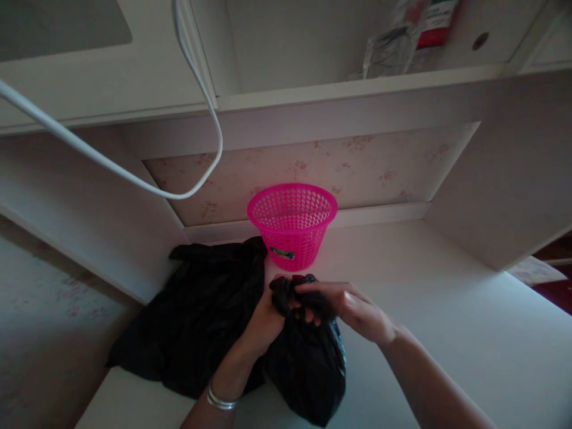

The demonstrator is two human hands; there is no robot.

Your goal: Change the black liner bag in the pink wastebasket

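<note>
A black plastic bag (308, 369) sits on the white desk (447, 333) in front of me, and both hands grip its gathered top. My left hand (263, 325) is closed on the bag's neck from the left, with a silver bangle on that wrist. From the right, my right hand (348, 307) pinches the same bunched top. A second black bag or sheet (196, 316) lies spread flat to the left, partly under the first. Just behind the hands stands a pink plastic mesh basket (292, 223), upright and apparently empty.
A white cable (134, 176) hangs in a loop from the upper shelf at the left. Wrapped packages (402, 36) sit on the shelf above. White side panels (504, 190) wall the desk nook on both sides.
</note>
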